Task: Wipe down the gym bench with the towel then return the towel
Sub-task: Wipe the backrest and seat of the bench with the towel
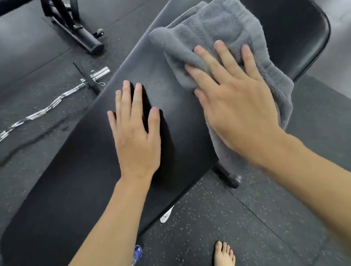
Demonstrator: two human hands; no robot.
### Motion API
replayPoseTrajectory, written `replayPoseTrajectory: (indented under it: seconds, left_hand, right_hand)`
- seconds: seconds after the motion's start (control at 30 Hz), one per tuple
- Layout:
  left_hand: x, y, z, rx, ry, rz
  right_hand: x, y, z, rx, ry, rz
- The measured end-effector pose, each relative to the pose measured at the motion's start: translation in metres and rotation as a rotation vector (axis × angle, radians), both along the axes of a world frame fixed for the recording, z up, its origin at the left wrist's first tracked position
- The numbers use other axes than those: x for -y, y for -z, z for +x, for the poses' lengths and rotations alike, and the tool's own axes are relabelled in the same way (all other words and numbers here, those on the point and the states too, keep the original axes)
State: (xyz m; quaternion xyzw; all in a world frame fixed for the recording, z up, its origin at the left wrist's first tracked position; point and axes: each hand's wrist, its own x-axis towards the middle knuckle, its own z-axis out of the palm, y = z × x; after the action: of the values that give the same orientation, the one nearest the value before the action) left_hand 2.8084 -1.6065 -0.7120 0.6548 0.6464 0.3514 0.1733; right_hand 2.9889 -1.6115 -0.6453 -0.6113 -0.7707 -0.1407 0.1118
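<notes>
Head view: both hands flat, right hand (237, 101) pressing fluffy grey towel (219, 25) on smooth bench (79, 172).

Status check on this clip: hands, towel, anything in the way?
Left hand flat on bench, empty. Right hand pressing grey towel onto pad. Bench top clear of obstructions.

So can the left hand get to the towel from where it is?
Probably yes: the left hand lies flat on the bench, with only bare pad between it and the towel under the right hand.
</notes>
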Motion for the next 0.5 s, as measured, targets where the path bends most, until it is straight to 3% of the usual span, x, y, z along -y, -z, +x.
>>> replayPoseTrajectory:
  seconds: [0.33,0.5]
  left_hand:
    - [0.082,0.050,-0.061,0.032,-0.142,-0.063]
    - [0.116,0.073,-0.097,0.026,-0.098,-0.102]
  right_hand:
    - [0.035,0.038,-0.077,0.101,-0.069,-0.090]
    - [0.079,0.079,-0.145,0.139,-0.285,-0.169]
